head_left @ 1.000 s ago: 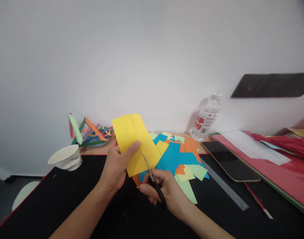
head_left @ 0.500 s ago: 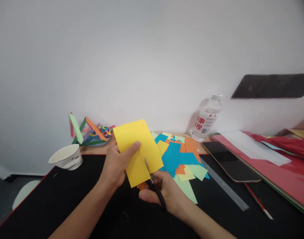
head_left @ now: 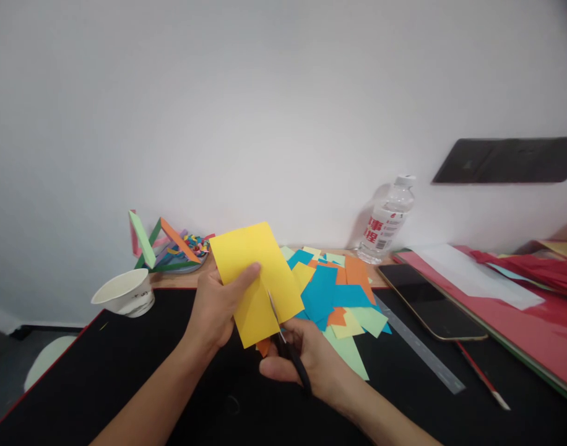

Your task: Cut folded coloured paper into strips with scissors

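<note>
A yellow sheet of paper [head_left: 252, 254] is pinched in my left hand [head_left: 216, 303], thumb on the near face and fingers behind. My right hand [head_left: 306, 356] is closed round the black handles of a pair of scissors [head_left: 296, 361]. Their blade lies in a cut that runs up from the sheet's lower edge. The hidden fingers of my left hand are behind the paper. Beneath and beyond the right hand, cut paper pieces [head_left: 320, 291] in blue, orange, yellow and pale green lie in a loose pile.
A white paper bowl [head_left: 125, 292] stands at left, before folded paper strips [head_left: 172, 238]. Right of the pile are a clear ruler [head_left: 423, 350], a phone [head_left: 429, 300], a red pencil-like stick [head_left: 483, 375] and red paper sheets [head_left: 553, 334]. A water bottle [head_left: 385, 223] leans against the wall.
The yellow sheet and my left hand have shifted very slightly left. The scissors stay in the cut at almost the same place.
</note>
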A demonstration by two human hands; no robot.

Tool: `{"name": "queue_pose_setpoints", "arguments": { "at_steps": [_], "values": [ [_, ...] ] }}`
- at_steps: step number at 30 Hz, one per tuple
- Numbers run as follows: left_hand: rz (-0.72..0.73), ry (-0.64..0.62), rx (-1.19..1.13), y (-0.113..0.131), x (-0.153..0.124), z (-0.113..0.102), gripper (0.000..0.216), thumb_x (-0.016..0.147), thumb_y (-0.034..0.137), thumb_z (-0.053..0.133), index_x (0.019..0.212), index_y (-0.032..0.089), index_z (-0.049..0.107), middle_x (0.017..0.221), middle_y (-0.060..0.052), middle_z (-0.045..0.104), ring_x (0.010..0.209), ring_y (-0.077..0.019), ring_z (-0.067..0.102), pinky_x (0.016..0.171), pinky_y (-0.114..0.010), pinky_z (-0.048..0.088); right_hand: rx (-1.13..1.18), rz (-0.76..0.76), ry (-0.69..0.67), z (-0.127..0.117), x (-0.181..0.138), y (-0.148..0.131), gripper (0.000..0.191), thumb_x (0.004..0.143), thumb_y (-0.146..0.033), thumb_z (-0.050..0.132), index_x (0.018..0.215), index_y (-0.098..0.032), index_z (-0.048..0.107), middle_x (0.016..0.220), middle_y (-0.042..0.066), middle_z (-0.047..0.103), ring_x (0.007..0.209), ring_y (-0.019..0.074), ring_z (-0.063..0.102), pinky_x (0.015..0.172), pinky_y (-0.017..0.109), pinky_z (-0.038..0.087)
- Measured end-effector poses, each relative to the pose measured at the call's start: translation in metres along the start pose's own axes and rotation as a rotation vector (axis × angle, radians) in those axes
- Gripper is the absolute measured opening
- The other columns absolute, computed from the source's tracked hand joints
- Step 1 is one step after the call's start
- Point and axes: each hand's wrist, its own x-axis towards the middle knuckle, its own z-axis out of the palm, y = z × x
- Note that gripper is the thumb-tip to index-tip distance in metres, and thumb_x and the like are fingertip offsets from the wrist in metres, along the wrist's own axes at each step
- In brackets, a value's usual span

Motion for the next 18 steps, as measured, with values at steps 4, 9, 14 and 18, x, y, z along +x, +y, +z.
{"name": "queue_pose_setpoints", "arguments": {
  "at_steps": [4,9,14,18],
  "values": [
    [0.015,-0.001,0.0,0.0003,0.0007,-0.0001,0.051,0.057,0.027,0.084,0.101,0.013,0.064,0.109,-0.014,0.071,0.082,-0.0267,0.071,0.067,-0.033,0.058,-0.016,0.014,0.004,0.0003,-0.0006,-0.0017,0.055,0.049,-0.052,0.086,0.075,-0.015,0.054,0.061,-0.005,0.044,0.054,0.0086,0.033,0.049,0.023,0.021],
    [-0.04,-0.001,0.029,-0.0011,0.0007,-0.0011,0.046,0.057,0.03,0.083,0.095,0.009,0.068,0.095,-0.015,0.074,0.066,-0.023,0.07,0.061,-0.032,0.058,-0.02,-0.012,0.005,0.0,0.0002,-0.0014,0.053,0.049,-0.052,0.085,0.071,-0.016,0.053,0.058,-0.006,0.041,0.051,0.0076,0.03,0.047,0.022,0.02],
    [-0.05,0.003,0.027,-0.0011,0.0006,-0.0008,0.045,0.057,0.031,0.084,0.094,0.009,0.068,0.081,-0.013,0.075,0.06,-0.0224,0.07,0.059,-0.033,0.058,0.01,-0.026,-0.005,-0.0002,0.001,0.0007,0.05,0.052,-0.048,0.086,0.069,-0.015,0.052,0.059,-0.006,0.04,0.052,0.0071,0.029,0.047,0.022,0.019],
    [-0.047,0.003,0.014,-0.0003,0.0,0.0,0.045,0.057,0.03,0.084,0.094,0.01,0.069,0.078,-0.011,0.075,0.058,-0.0213,0.069,0.059,-0.032,0.058,0.036,-0.036,-0.008,-0.0007,0.0016,0.0034,0.048,0.054,-0.045,0.086,0.07,-0.015,0.053,0.061,-0.005,0.042,0.052,0.0071,0.031,0.047,0.022,0.02]
  ]
}}
